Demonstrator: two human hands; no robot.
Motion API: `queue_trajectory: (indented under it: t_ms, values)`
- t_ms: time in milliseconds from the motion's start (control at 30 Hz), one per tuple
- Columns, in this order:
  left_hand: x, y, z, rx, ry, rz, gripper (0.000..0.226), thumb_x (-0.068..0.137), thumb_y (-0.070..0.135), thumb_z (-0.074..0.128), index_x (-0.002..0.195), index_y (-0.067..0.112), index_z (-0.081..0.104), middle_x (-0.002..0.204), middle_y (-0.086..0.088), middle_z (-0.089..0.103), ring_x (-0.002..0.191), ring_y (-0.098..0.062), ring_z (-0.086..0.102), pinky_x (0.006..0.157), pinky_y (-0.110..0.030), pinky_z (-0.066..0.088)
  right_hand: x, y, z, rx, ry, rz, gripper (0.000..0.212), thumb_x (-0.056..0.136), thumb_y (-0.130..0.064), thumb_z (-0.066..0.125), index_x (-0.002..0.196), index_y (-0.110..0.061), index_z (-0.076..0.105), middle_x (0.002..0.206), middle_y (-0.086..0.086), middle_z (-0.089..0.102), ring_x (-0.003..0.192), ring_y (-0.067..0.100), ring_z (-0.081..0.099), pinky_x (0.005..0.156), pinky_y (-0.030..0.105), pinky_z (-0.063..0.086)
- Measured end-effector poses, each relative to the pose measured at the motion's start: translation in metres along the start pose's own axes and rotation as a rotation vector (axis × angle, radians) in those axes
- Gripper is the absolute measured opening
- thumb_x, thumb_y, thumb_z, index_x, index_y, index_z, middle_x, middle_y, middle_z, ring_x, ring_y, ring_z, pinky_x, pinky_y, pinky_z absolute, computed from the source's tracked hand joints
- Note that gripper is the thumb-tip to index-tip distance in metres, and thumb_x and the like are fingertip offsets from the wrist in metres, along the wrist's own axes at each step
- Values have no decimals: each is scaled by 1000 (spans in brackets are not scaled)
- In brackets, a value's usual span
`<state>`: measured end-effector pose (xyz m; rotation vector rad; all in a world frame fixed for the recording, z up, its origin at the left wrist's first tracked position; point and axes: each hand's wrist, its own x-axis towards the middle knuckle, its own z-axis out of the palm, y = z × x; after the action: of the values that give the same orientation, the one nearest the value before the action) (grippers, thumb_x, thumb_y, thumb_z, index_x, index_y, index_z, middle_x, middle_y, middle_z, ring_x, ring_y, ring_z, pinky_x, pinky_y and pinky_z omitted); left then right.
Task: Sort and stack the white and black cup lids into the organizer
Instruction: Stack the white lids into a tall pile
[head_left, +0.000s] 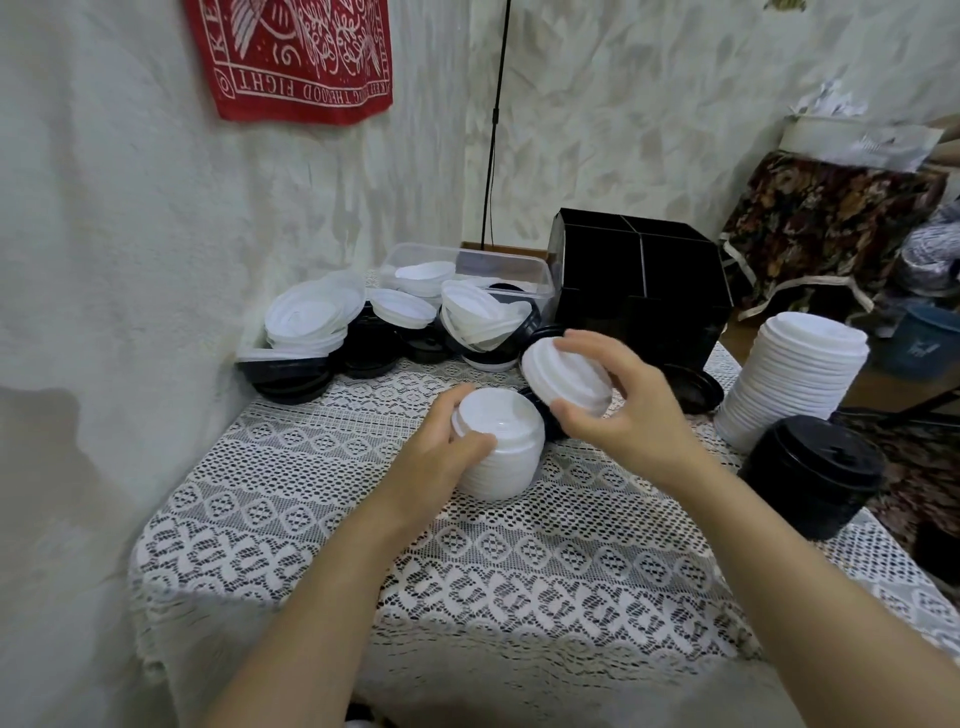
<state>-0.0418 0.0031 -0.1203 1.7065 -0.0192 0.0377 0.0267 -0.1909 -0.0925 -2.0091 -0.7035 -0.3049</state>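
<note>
My left hand (441, 452) grips a short stack of white lids (501, 447) standing on the lace tablecloth at the table's middle. Just above and to its right, my right hand (621, 400) holds a few white lids (563, 379) tilted in the air. The black organizer (641, 283) with its divided compartments stands at the back of the table, and its compartments look empty from here. A mixed heap of loose white and black lids (363, 332) lies at the back left. One black lid (693, 387) lies flat behind my right hand.
A tall stack of white lids (795, 379) and a stack of black lids (813, 475) stand at the table's right edge. A clear plastic tub (467, 273) holding lids sits behind the heap. The wall runs along the left side. A black cable hangs at the back.
</note>
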Motion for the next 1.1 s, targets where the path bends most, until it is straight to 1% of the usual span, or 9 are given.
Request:
queue_trajectory:
  t_ms: [133, 200, 300, 467, 533, 633, 767, 967, 1100]
  values:
    - [2, -6, -2, 61, -17, 16, 69, 81, 32, 74, 139, 34, 35, 124, 11, 55, 112, -7, 55, 93, -29, 48, -2, -8, 14, 51, -127, -62, 51, 69, -20, 71, 116, -34, 60, 136, -7, 51, 127, -6, 43, 105, 12, 33]
    - [2, -6, -2, 42, -27, 35, 61, 83, 28, 73, 132, 38, 39, 121, 10, 58, 106, -4, 59, 86, -23, 50, -1, -9, 20, 49, -185, -35, 50, 68, -26, 71, 116, -38, 60, 137, -10, 49, 127, -8, 42, 103, 9, 33]
    - [1, -3, -1, 4, -27, 56, 60, 74, 37, 73, 126, 40, 42, 115, 12, 61, 96, 5, 62, 76, -14, 51, 0, -10, 27, 54, -252, 24, 51, 64, -39, 69, 114, -46, 60, 138, -15, 47, 127, -8, 41, 100, 6, 33]
    - [2, -4, -2, 38, -32, 74, 73, 69, 48, 73, 132, 37, 39, 121, 12, 59, 103, 4, 61, 85, -20, 52, 1, -10, 34, 117, -279, 69, 47, 68, -27, 66, 112, -45, 61, 138, -14, 48, 127, -4, 42, 100, 12, 33]
    - [4, -7, -4, 62, -29, 72, 79, 65, 59, 75, 132, 39, 38, 124, 13, 58, 107, 2, 59, 91, -25, 52, 0, -11, 36, 141, -308, 73, 48, 69, -26, 66, 114, -43, 60, 140, -15, 47, 129, -4, 40, 103, 14, 31]
    - [4, -10, -7, 109, -34, 51, 104, 53, 72, 75, 141, 36, 32, 131, 14, 53, 117, -3, 55, 98, -32, 49, -1, -13, 39, 164, -340, 60, 48, 70, -24, 64, 114, -42, 60, 141, -13, 46, 132, -1, 39, 107, 17, 30]
    - [5, -10, -7, 114, -41, 57, 95, 60, 58, 78, 141, 35, 33, 128, 13, 55, 117, -5, 54, 102, -37, 46, -1, -13, 41, 186, -330, 63, 49, 69, -21, 64, 116, -36, 62, 142, -12, 47, 134, 1, 37, 111, 25, 28]
    - [5, -10, -8, -11, -69, 27, 94, 66, 35, 82, 145, 30, 31, 134, 8, 52, 120, -8, 54, 99, -31, 47, -7, -5, 44, 219, -346, 54, 40, 77, -27, 65, 116, -34, 65, 142, -17, 45, 130, -11, 35, 102, 3, 26]
    - [4, -3, -6, -165, -43, 9, 66, 82, 30, 64, 142, 34, 37, 133, 13, 53, 112, 2, 56, 86, -18, 44, -11, -1, 50, 255, -269, 28, 29, 85, -34, 60, 114, -38, 65, 140, -19, 45, 132, -6, 37, 113, 27, 29]
